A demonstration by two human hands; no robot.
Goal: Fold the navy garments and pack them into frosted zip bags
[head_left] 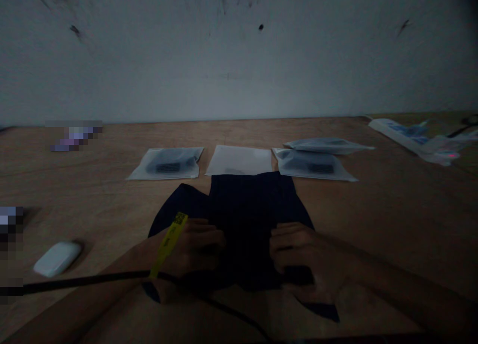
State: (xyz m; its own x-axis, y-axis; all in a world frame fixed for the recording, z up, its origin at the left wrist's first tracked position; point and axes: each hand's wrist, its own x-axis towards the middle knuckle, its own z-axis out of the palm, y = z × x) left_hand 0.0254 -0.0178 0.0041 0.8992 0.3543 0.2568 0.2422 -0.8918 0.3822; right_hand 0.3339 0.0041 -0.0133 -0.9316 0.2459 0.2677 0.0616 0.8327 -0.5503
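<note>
Table (392,209) here is plain wood, pretty dim lighting, so some stuff is hard to make out. Going from the left: a small white rounded object (58,258) sits near the edge, can't tell what it is exactly, and a black cable (82,282) runs from that side across the left forearm. Left hand (194,244) has a yellow wristband (170,242) and is curled down onto the dark garment (244,219), fingers bunched on the fabric like it's gripping a fold. The garment lies flat in the middle of the table right in front of the person, navy or black, with a folded panel up the center. Right hand (295,249) is doing the same on the other side, fingers tucked in and pinching the cloth. Behind the garment, toward the wall, there's a row of clear plastic bags: a packed bag (168,163) on the left with something dark inside, an empty-looking flat bag (239,160) touching the garment's top edge, then two more packed bags (311,162) stacked partly over each other. Far right is a white power strip (401,134) with some plastic wrap beside it.
</note>
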